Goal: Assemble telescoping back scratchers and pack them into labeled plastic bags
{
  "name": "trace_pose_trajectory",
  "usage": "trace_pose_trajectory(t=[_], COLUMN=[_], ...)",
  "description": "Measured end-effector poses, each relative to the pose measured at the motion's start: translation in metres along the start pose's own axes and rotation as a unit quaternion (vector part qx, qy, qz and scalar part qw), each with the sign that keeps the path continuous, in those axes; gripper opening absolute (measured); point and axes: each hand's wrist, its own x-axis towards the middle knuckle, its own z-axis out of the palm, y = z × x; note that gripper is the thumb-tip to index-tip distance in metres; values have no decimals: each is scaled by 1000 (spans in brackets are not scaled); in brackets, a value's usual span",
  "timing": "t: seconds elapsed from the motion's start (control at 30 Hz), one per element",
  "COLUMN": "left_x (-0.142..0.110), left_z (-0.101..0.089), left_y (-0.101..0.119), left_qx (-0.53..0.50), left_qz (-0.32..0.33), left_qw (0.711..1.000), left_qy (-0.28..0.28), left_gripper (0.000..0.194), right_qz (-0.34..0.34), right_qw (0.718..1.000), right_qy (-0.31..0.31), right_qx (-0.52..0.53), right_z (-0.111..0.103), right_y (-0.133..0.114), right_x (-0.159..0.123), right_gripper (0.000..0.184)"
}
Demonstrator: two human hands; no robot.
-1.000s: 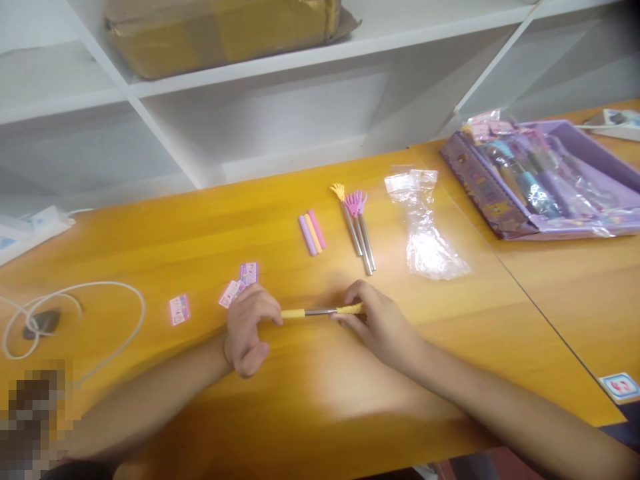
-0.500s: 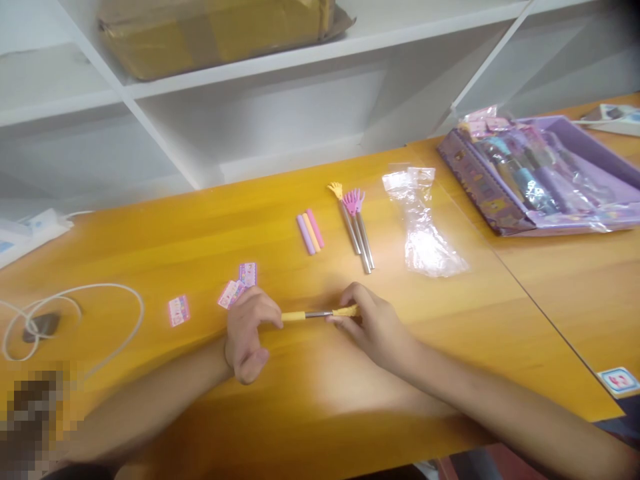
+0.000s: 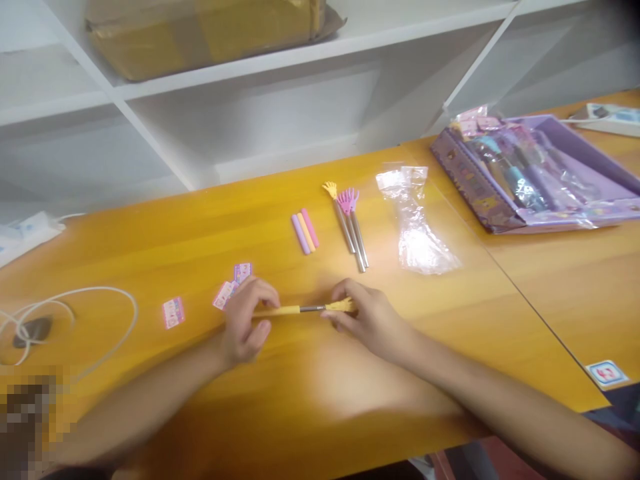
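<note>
My right hand (image 3: 367,310) pinches the yellow hand-shaped head of a small back scratcher (image 3: 287,311), with a short piece of metal rod showing beside the head. The scratcher's yellow handle runs left into my left hand (image 3: 246,320), whose curled fingers lie loosely about it. The left thumb hangs apart below the handle. Beyond my hands lie several metal-rod back scratchers (image 3: 356,233) with yellow and pink-purple hand heads. Three handle sleeves (image 3: 305,231), purple, yellow and pink, lie beside them. Small printed cards (image 3: 225,293) sit partly behind my left hand.
Clear plastic bags (image 3: 423,233) lie right of the scratchers. A purple display box (image 3: 480,183) holds bagged scratchers at the right. A single card (image 3: 173,313) and a white cable (image 3: 133,307) are at the left. White shelving (image 3: 280,120) with a cardboard box (image 3: 210,30) stands behind the table.
My left hand has shifted along the handle, its thumb rising closer to the fingers, and more of the yellow handle shows. The right hand keeps its pinch. The whole view has shifted slightly.
</note>
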Motion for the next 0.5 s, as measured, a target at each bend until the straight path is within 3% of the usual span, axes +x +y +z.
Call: trace_pose_trajectory(t=[0.07, 0.13, 0.27, 0.37, 0.5], left_x=[7, 9, 9, 10, 14], left_z=[1, 3, 5, 5, 2], left_y=[2, 5, 7, 4, 1], left_qx=[13, 55, 179, 237, 249], left_qz=[-38, -74, -19, 24, -16], left_qw=[998, 990, 973, 957, 944], left_qy=[-54, -102, -145, -169, -214], left_gripper=[17, 13, 24, 12, 25], right_qz=[-17, -36, -35, -66, -122], right_qw=[1000, 999, 999, 994, 973], right_qy=[6, 13, -14, -14, -22], right_qx=[-12, -28, -30, -90, -194], right_z=[-5, -9, -16, -22, -30], right_y=[1, 5, 14, 19, 19], right_x=[3, 5, 8, 13, 19], right_gripper=[27, 26, 25, 30, 16])
